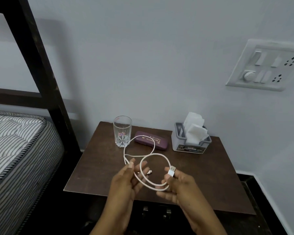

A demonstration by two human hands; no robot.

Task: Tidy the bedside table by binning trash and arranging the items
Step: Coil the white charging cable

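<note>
A white charging cable (153, 148) hangs in loose loops above the dark wooden bedside table (98, 168). My right hand (178, 185) pinches the cable just below its USB plug, which points upward. My left hand (126, 180) holds the cable's loops between thumb and fingers, fingers mostly straight. The small plug at the cable's other end dangles between my hands. At the back of the table stand an empty clear drinking glass (122, 131), a purple spectacle case (151, 140) lying flat, and a grey tissue box (190, 143) with white tissues sticking out.
A bed with a striped mattress (15, 150) and a dark frame post (41, 68) stands to the left. On the wall at the right is a white switch and socket panel (265, 65). Drawer handles (156, 212) show below the table's front edge.
</note>
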